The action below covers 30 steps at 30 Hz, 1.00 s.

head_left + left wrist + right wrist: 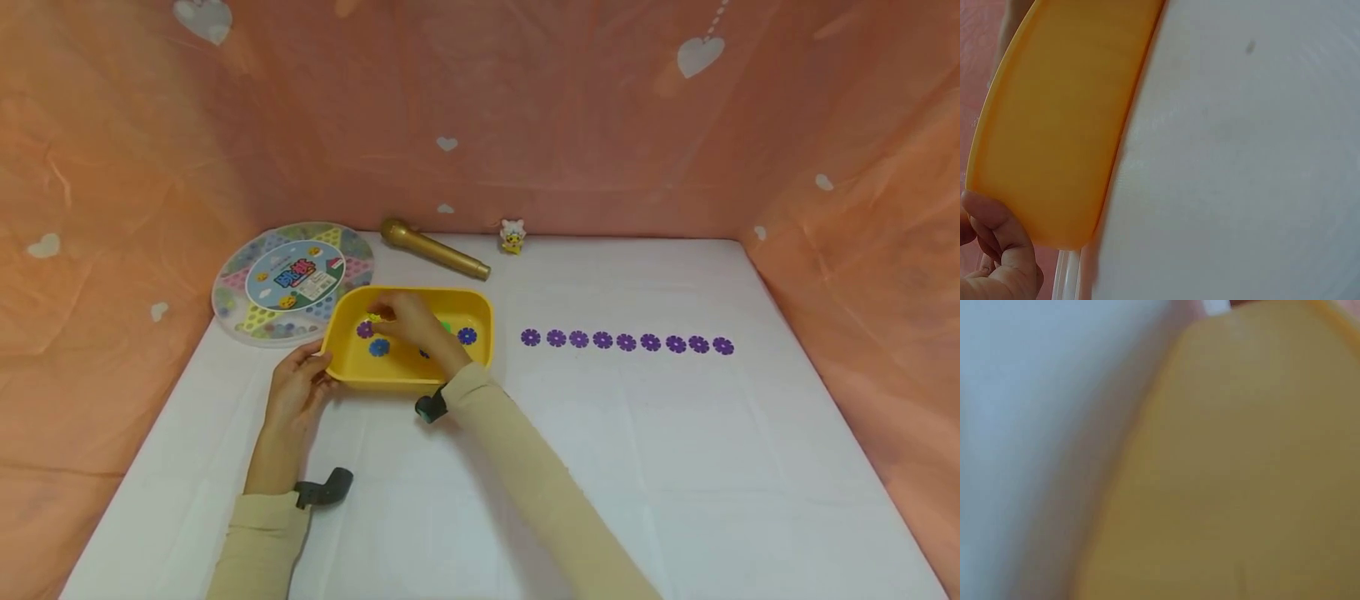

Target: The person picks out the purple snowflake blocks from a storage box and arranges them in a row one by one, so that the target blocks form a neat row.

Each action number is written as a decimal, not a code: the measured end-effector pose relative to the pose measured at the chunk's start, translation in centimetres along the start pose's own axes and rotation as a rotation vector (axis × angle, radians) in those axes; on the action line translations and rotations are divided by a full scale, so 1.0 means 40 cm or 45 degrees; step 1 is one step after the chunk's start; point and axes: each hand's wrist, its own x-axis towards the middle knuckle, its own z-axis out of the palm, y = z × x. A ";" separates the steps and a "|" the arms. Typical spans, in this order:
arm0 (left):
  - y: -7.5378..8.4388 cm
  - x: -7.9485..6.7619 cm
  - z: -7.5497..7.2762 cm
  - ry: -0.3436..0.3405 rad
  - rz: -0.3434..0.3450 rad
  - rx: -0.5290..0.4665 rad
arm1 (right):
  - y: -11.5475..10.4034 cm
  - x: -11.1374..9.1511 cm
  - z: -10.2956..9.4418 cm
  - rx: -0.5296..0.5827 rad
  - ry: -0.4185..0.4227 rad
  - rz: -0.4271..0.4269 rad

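My left hand (294, 387) grips the left front corner of a yellow plastic basin (408, 382), thumb on its rim. The left wrist view also shows the left hand (1007, 256) at the corner of the basin (1054, 125). Inside the basin is my right hand (412, 321), its thumb and forefinger apart beside a purple flower-shaped disc (364, 330) and a partly covered yellow disc (373, 317). Blue discs (379, 347) lie in the basin too, and a green one (446, 327) is half hidden. Only the basin's blurred wall (1222, 456) fills the right wrist view.
Several purple flower discs (602, 340) form a row right of the basin on the white table (637, 467). A round marble game board (232, 321) lies behind left. Toward the back are a gold toy microphone (438, 249) and a small figurine (512, 237).
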 end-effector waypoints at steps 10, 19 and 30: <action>-0.007 0.000 -0.002 -0.030 0.021 0.013 | -0.002 0.012 0.055 -0.128 -0.146 -0.065; -0.007 -0.003 -0.003 -0.028 0.028 0.020 | -0.006 -0.005 0.072 -0.265 -0.292 -0.101; -0.002 0.000 -0.003 -0.010 0.009 -0.004 | -0.008 0.017 0.073 -0.475 -0.265 -0.175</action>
